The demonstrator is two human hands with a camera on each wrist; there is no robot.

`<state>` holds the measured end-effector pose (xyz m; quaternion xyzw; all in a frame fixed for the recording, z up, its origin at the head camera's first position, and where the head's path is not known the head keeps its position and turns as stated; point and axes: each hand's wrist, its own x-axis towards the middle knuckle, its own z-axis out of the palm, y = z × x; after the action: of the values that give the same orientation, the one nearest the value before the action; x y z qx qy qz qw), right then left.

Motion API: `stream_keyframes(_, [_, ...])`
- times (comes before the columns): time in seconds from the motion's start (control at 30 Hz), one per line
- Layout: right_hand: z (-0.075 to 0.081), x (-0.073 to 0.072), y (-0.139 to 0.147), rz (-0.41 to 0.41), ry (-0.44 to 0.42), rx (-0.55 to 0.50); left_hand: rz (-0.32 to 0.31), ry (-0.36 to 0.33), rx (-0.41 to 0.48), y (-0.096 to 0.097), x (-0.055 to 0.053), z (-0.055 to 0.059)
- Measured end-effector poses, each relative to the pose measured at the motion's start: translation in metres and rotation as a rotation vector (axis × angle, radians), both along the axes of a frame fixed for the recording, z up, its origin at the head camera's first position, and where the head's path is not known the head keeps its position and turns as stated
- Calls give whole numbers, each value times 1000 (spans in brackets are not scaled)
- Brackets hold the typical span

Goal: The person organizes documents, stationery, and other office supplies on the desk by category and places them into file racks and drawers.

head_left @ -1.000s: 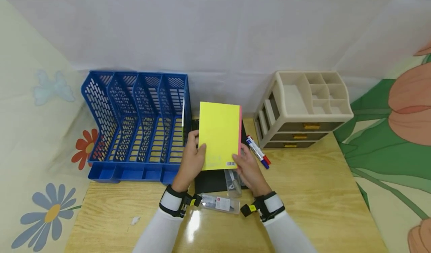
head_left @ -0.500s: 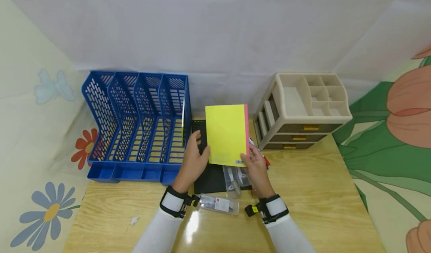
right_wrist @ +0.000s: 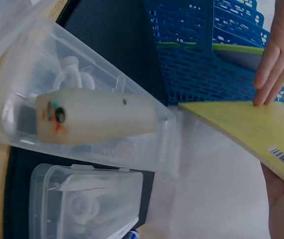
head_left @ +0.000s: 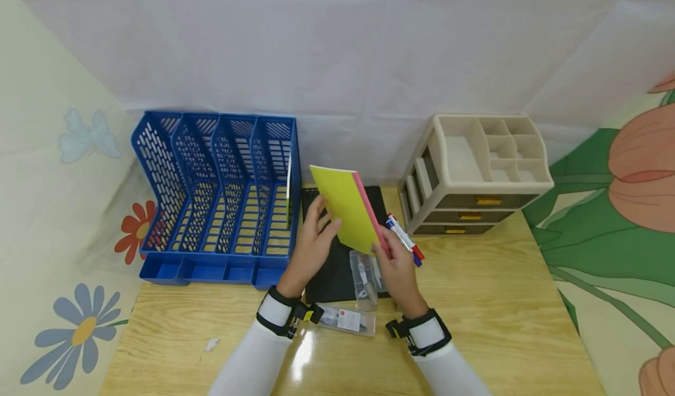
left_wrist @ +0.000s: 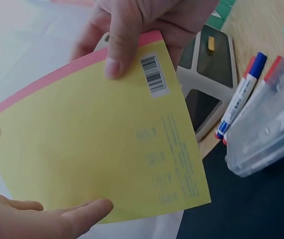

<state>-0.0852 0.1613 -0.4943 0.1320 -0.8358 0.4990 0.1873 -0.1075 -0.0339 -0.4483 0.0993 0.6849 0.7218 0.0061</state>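
Observation:
A thin yellow notebook (head_left: 343, 208) with a pink spine is held up in the air, tilted, over the middle of the desk. My right hand (head_left: 399, 270) pinches its lower corner by the spine, with the thumb on the yellow cover beside the barcode, as the left wrist view shows. At the notebook's opposite edge is my left hand (head_left: 311, 243). In the right wrist view the left hand's fingers (right_wrist: 273, 74) are fairly straight and their tips meet the notebook (right_wrist: 246, 119); they do not wrap round it.
A blue file rack (head_left: 158, 208) stands left, a thin book (head_left: 288, 191) upright in its right compartment. A beige drawer organizer (head_left: 448, 176) stands right. Beneath the hands lie a black flat board (head_left: 329, 282), a clear plastic box (head_left: 364, 279), a clear case (head_left: 345, 320) and markers (head_left: 403, 238).
My left hand has loosened its hold on the notebook's side. Held by the right hand, the notebook shifted right, then turned, its top swinging left and its cover now at a slant.

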Motion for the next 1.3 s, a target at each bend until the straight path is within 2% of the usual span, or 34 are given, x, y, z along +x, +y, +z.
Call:
stream_keyframes(0.13, [-2, 1, -4, 45, 91, 82, -20, 40, 111, 0, -1, 1])
stream_keyframes(0.3, [-3, 5, -10, 135, 174, 164, -7, -2, 195, 1, 1, 2])
stream_keyframes(0.4, [-3, 8, -13, 173, 215, 224, -4, -4, 255, 2, 5, 3])
stream_keyframes(0.5, [-3, 11, -15, 211, 230, 293, -4, -4, 329, 3, 9, 3])
stream_keyframes(0.57, [-3, 12, -16, 240, 243, 341, 22, -14, 355, 4, 11, 3])
stream_keyframes(0.63, [-3, 13, -17, 269, 250, 381, 93, -44, 325, 5, 12, 3])
stream_keyframes(0.77, [-4, 14, -20, 300, 289, 438, 256, -104, 206, 7, 12, 1])
stream_keyframes(0.83, [-4, 15, -22, 306, 300, 463, 302, -124, 177, 8, 13, 0])
stream_keyframes(0.9, [-5, 15, -23, 314, 306, 487, 319, -129, 178, 7, 14, 0])
stream_keyframes(1.0, [-7, 17, -21, 339, 295, 523, 310, -123, 173, 5, 16, 1])
stream_keyframes(1.17, [-13, 16, -7, 345, 254, 542, 295, -142, 28, -1, 22, 6])
stream_keyframes(1.3, [-13, 10, 13, 315, 280, 572, 285, -153, -52, -10, 26, 13])
